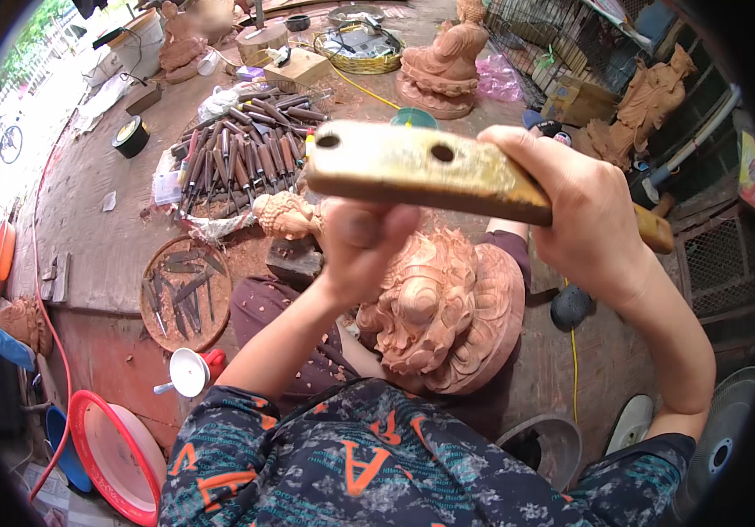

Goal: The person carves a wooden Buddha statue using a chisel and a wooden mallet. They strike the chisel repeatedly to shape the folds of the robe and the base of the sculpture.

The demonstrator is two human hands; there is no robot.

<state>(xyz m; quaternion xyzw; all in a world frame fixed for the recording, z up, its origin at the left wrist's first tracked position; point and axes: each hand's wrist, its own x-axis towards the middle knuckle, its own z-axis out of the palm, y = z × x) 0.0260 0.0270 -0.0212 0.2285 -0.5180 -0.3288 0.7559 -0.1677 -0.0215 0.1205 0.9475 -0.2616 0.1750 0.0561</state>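
A reddish-brown carved figure (421,303), the largest piece at hand, lay tipped between a person's thighs, its round base toward the person's right. Beyond it spread a heap of wooden-handled tools (241,171); nearer, at the person's left, a round tray (212,321) held loose, dark blades (188,285). Raised close to the camera above the carving was a yellowish wooden bar (430,167) pierced by two holes, the right hand's (584,189) fingers clamped around it. The left hand (364,246), blurred by motion, was near the bar, its fingers curled; whether they gripped anything could not be told. Smallest of all, wood chips (241,250) littered floor and trousers. The likeliest mishap was a stray blow: a bar swung off line could bruise the left hand or snap the carving's thin, curling ridges. Propped only by the legs, the carving could also roll if a thigh shifted.
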